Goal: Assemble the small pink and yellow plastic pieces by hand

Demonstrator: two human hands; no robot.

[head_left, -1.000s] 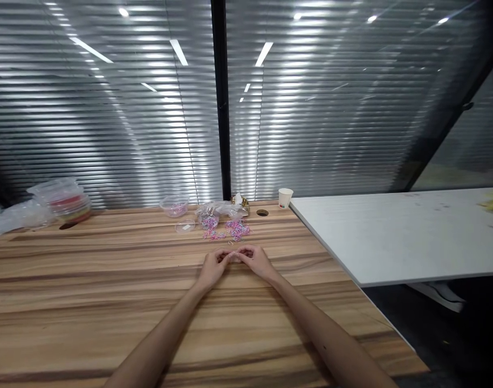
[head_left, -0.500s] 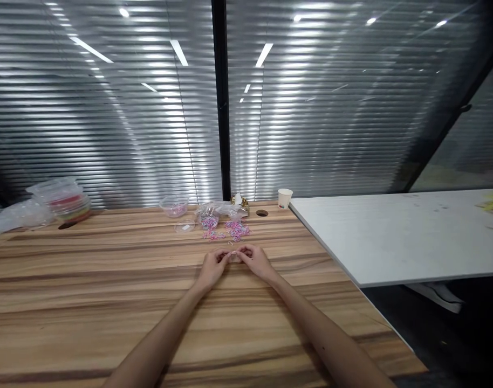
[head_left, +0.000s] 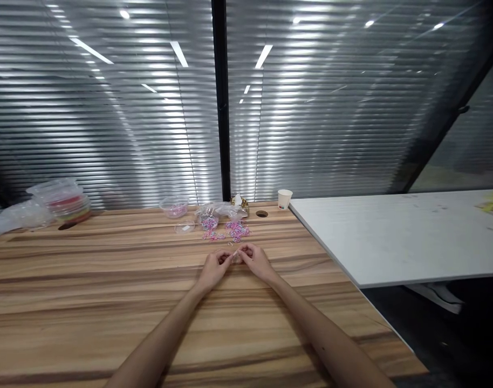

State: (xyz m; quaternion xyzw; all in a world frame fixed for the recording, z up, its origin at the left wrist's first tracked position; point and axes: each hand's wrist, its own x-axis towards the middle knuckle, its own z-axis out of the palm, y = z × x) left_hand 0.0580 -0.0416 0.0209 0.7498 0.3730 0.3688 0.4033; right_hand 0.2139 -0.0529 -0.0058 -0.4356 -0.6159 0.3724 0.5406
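Over the wooden table (head_left: 109,323), my left hand (head_left: 214,268) and my right hand (head_left: 255,262) meet with thumbs and forefingers pinched. Between their fingertips is a small see-through plastic piece (head_left: 237,259), too small and blurred to name exactly. Just beyond the fingers lies a single pale loop-shaped clip (head_left: 230,243). Farther back are two loose piles of small pink, blue and white pieces, a larger pile (head_left: 237,230) on the right and a thinner scatter (head_left: 213,235) on the left.
Behind the piles lies a clear plastic bag (head_left: 226,209) with more pieces. A clear round tub (head_left: 174,207), its lid (head_left: 184,227) and a paper cup (head_left: 285,199) stand nearby. Stacked plastic containers (head_left: 66,199) occupy the far left. A white table (head_left: 400,237) adjoins on the right.
My left fingertips have shifted slightly right and nearer to me, and the see-through piece between the hands has turned a little. The piles and tub have stayed put.
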